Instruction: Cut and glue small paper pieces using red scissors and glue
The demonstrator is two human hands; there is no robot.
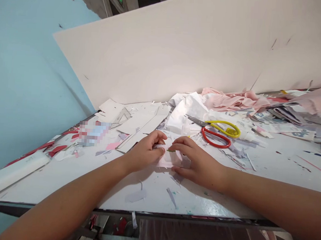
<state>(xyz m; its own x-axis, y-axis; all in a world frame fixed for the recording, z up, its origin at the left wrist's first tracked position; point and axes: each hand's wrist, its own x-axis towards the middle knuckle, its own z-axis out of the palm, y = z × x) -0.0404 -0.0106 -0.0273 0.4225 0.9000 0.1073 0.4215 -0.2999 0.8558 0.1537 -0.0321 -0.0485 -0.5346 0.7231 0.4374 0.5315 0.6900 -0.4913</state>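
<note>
A small pale pink piece of fabric (169,159) lies flat on the white worktable (254,183), near its front edge. My left hand (145,150) rests at its left edge with the fingers curled and pinching it. My right hand (194,160) lies over its right side, fingertips pressed on the piece and the thumb under its lower edge. The two hands almost touch above the piece.
Scissors with one yellow and one red handle (218,132) lie just behind my right hand. Pink cloth (232,99) and white paper (188,107) are heaped at the back against a tall white board (181,52). Paper scraps (136,195) litter the table. A white roll (13,172) lies at the left.
</note>
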